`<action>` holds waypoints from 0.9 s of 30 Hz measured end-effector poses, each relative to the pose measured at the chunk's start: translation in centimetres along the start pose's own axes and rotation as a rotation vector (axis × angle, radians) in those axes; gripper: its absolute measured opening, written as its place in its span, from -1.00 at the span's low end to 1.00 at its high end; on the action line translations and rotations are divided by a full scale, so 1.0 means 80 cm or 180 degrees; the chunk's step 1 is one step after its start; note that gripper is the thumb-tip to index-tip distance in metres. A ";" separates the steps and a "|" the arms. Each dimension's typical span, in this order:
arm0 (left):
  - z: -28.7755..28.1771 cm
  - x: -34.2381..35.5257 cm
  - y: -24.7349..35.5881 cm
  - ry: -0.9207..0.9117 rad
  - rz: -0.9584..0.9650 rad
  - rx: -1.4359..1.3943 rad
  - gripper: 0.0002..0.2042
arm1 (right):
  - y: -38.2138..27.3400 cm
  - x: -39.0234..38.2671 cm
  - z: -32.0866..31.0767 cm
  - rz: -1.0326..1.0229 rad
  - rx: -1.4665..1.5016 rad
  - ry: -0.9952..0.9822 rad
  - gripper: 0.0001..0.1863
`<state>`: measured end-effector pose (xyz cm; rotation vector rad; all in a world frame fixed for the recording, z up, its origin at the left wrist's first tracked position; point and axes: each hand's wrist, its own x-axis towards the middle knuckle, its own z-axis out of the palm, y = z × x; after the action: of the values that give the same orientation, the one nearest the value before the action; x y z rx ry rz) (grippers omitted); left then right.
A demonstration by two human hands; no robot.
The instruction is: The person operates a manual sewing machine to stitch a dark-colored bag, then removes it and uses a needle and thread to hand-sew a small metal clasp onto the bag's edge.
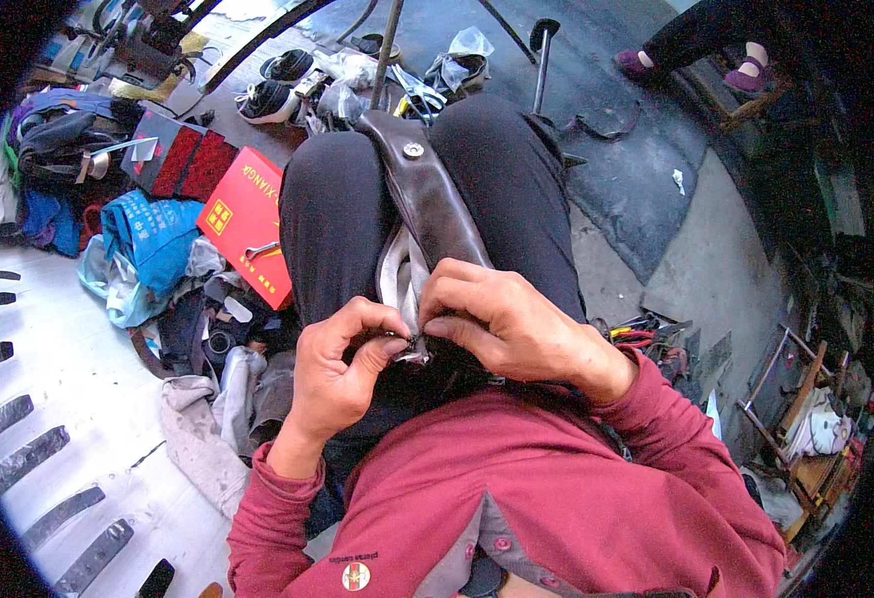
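A dark brown leather piece (437, 204), perhaps a bag, lies across my lap between my knees. A round metal snap (413, 149) sits near its far end, and pale lining fabric (397, 274) shows along its left side. At its near end my left hand (340, 371) is closed, thumb and forefinger pinched together on the edge. Close beside it on the right, my right hand (492, 314) has its fingers curled and pinched on the same end. Something small and dark between the fingertips is too small to make out.
On the left are a red box (242, 214) with a metal tool (260, 250) on it, a blue bag (148, 239) and grey cloth (197, 424). Shoes (269, 98) lie ahead near metal legs. Hand tools (641, 334) are at right; another person's foot (636, 65) is far right.
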<state>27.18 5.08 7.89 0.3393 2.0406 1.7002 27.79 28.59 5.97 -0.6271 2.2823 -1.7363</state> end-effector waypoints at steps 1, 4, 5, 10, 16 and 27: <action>0.002 0.000 0.000 0.0045 0.0053 0.0040 -0.96 | 0.002 0.000 0.000 -0.0051 0.0042 -0.0012 -0.87; 0.007 0.002 -0.001 0.0107 0.0271 0.0222 -0.95 | 0.005 -0.001 0.000 -0.0075 0.0135 -0.0024 -0.87; 0.008 0.004 -0.001 0.0123 0.0359 0.0292 -0.94 | 0.006 -0.001 0.001 -0.0067 0.0133 -0.0013 -0.87; 0.010 0.007 -0.003 0.0125 0.0503 0.0512 -0.95 | 0.007 -0.002 0.010 -0.0031 0.0182 0.0035 -0.88; 0.013 0.007 -0.001 0.0127 0.0294 0.0312 -0.95 | 0.006 0.001 0.011 -0.0018 0.0022 0.0053 -0.88; 0.014 0.006 0.001 0.0201 -0.0048 -0.0079 -0.89 | -0.014 -0.004 0.013 0.1347 0.1976 0.0043 -0.86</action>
<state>27.35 6.27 7.71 0.2649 2.0596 1.7463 28.73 27.58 6.67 -0.0075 1.5730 -2.0465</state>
